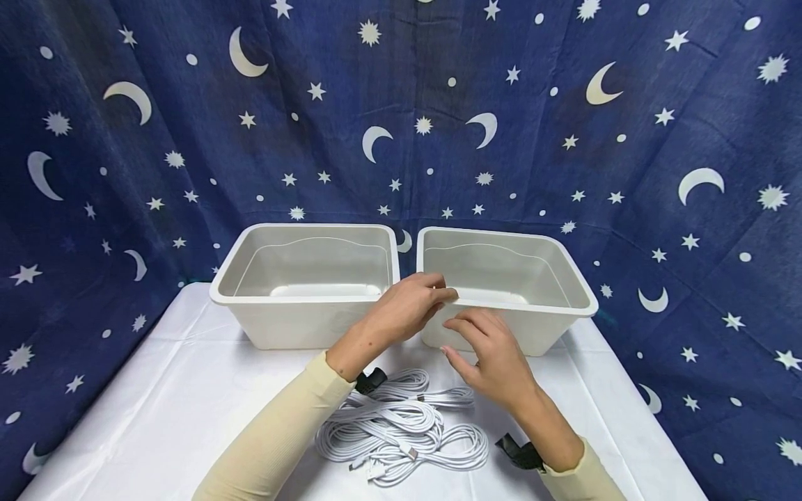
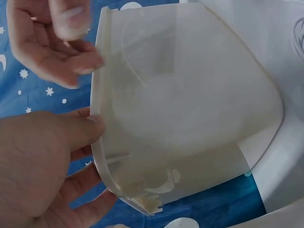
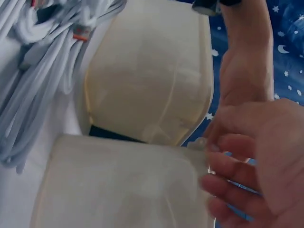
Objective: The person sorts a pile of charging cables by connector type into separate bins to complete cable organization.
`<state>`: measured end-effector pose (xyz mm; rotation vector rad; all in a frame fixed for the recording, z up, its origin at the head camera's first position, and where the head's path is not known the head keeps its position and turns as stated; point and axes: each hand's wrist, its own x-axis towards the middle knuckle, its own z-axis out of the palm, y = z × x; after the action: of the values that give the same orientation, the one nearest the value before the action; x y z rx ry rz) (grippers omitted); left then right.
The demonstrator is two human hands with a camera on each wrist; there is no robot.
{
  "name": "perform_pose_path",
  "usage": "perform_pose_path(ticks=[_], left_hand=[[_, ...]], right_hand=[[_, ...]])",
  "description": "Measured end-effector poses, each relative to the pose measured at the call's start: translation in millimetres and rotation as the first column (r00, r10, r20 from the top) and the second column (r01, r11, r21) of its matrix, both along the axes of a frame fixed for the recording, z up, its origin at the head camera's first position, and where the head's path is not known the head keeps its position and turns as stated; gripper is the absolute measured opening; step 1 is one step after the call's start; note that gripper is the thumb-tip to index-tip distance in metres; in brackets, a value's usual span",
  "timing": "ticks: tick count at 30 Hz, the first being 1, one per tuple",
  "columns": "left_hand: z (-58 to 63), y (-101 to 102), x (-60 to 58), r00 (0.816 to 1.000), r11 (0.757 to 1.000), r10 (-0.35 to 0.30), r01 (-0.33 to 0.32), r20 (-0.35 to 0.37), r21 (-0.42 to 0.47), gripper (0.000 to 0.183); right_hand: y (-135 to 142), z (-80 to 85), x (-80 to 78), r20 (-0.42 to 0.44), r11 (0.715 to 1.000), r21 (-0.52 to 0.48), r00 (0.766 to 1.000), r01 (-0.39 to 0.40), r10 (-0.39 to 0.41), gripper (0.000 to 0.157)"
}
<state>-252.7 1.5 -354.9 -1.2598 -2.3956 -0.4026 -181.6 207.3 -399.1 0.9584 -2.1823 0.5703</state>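
Two off-white plastic bins stand side by side in the head view, the left bin (image 1: 301,323) and the right bin (image 1: 545,327). My left hand (image 1: 407,306) reaches across to the right bin's front rim, near its left corner. In the left wrist view, that hand pinches the rim (image 2: 97,142) between thumb and fingers. My right hand (image 1: 491,351) hovers before the same bin, fingers loosely bent and nothing held. It is blurred in the right wrist view, beside a bin rim; contact there is unclear. Several coiled white USB cables (image 1: 401,424) lie below the hands.
A white cloth (image 1: 156,424) covers the table. Behind it hangs a blue curtain (image 1: 413,90) with moons and stars, close to the backs of both bins. A narrow gap separates the bins. Black wrist devices, one being the right one (image 1: 520,452), hang near the cables.
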Motion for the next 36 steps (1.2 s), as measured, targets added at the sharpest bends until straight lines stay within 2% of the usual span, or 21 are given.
perform_pose_path(ticks=[6, 17, 29, 36], left_hand=[[1.6, 0.6, 0.4, 1.0, 1.0, -0.012, 0.012, -0.005, -0.006, 0.026], [4.4, 1.8, 2.9, 0.999, 0.999, 0.014, -0.013, 0.028, -0.034, 0.026], [6.8, 3.5, 4.4, 0.995, 0.998, 0.055, -0.052, 0.081, -0.041, 0.026], [6.8, 3.9, 3.6, 0.995, 0.998, 0.058, -0.055, 0.082, -0.042, 0.028]], right_hand=[[-7.2, -6.0, 4.8, 0.056, 0.996, 0.09, 0.998, -0.025, 0.02, 0.035], [-29.4, -20.6, 13.5, 0.093, 0.985, 0.156, 0.994, -0.069, 0.055, 0.036], [-59.3, -41.9, 24.6, 0.099, 0.961, 0.227, 0.985, -0.16, 0.141, 0.028], [-69.3, -53.9, 29.2, 0.072, 0.943, 0.276, 0.982, -0.185, 0.172, 0.033]])
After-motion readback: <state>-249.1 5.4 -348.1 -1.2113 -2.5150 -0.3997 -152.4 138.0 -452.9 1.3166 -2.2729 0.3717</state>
